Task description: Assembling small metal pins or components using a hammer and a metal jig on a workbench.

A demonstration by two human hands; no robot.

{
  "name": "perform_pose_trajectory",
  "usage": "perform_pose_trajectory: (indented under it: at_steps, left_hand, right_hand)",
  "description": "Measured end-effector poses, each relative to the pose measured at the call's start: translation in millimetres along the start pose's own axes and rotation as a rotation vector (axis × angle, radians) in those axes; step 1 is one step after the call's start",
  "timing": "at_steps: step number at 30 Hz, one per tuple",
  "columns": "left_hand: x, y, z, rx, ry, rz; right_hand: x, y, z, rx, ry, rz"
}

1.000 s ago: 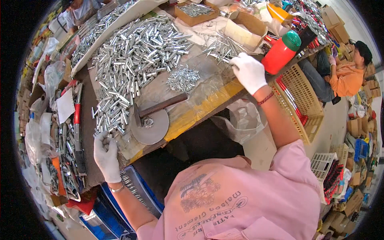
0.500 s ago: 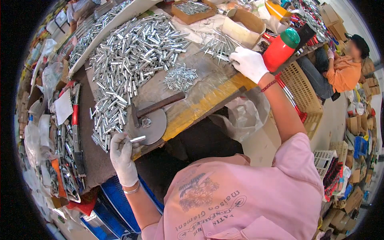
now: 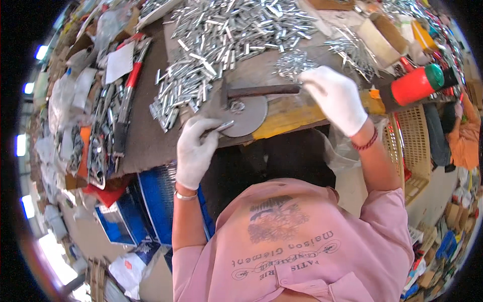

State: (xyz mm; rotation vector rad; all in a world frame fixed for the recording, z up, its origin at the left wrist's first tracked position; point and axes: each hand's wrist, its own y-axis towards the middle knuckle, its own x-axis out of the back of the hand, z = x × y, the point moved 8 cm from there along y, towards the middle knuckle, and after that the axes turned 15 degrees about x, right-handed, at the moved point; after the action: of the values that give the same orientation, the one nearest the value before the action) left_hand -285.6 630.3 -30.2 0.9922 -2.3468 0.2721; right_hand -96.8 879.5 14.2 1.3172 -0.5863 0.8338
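Observation:
In my white-gloved left hand, a short silver metal sleeve is pinched between thumb and fingers at the table's front edge. It sticks out beside a round grey metal disc. A hammer lies across the disc, its head at the left and its dark handle pointing right. My right hand, also gloved, is over the handle's right end, beside a small heap of tiny metal pieces. Its fingers are bent together; what they hold, if anything, is hidden.
Many similar metal sleeves are heaped behind the disc. Thin metal rods lie by an open carton at the back right. A red bottle with a green lid stands right of my right hand; tools crowd the left.
My right hand has come away from the thin rods toward the hammer handle and the tiny pieces. The left keeps the sleeve and brings it beside the disc. The view has shifted.

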Motion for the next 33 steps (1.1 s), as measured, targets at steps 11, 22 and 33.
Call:
perform_pose_trajectory:
  at_steps: [11,22,33]
  left_hand:
    - [-5.1,3.6,-14.8,-0.112,0.233,-0.092]
    - [-12.3,5.4,-10.2,-0.111,0.188,-0.045]
    - [-12.0,0.7,-14.0,-0.156,0.084,-0.049]
  right_hand:
    - [-89.5,28.4,80.5,0.070,0.197,0.221]
    - [-96.9,31.0,80.4,0.117,0.173,0.276]
    - [-91.9,25.7,89.2,0.133,0.249,0.176]
